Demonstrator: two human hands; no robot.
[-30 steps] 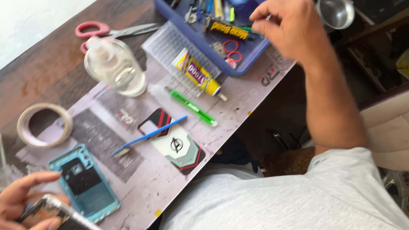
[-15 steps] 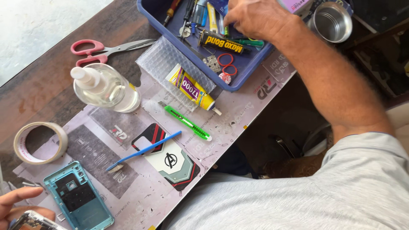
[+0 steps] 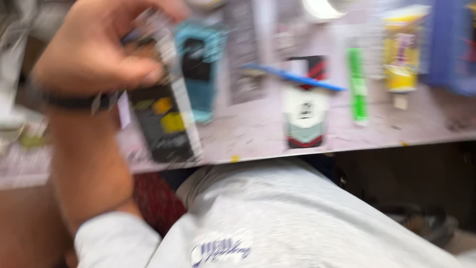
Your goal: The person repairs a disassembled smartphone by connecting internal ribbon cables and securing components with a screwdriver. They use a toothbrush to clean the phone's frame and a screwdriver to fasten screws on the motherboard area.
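Surface: grey work mat (image 3: 258,134) covering a bench, its near edge running across the middle of the blurred view, the person's pale grey shirt (image 3: 297,218) below it.
Left hand: left hand (image 3: 94,49) is raised at the upper left, a dark band on the wrist; fingers (image 3: 144,74) are curled around the top of a dark opened phone (image 3: 163,119), which hangs down over the mat's near edge.
Right hand: out of view, so its fingers cannot be judged.
Phone shell: teal phone back cover (image 3: 201,74) lies on the mat just behind the held phone.
Middle of mat: black, white and red card (image 3: 305,109) with a blue tool (image 3: 297,78) lying across its top.
Right side: green tool (image 3: 357,84), then a yellow glue tube (image 3: 401,54), beside a blue tray (image 3: 453,49) at the edge.
Far edge: roll of tape (image 3: 322,9), partly cut off.
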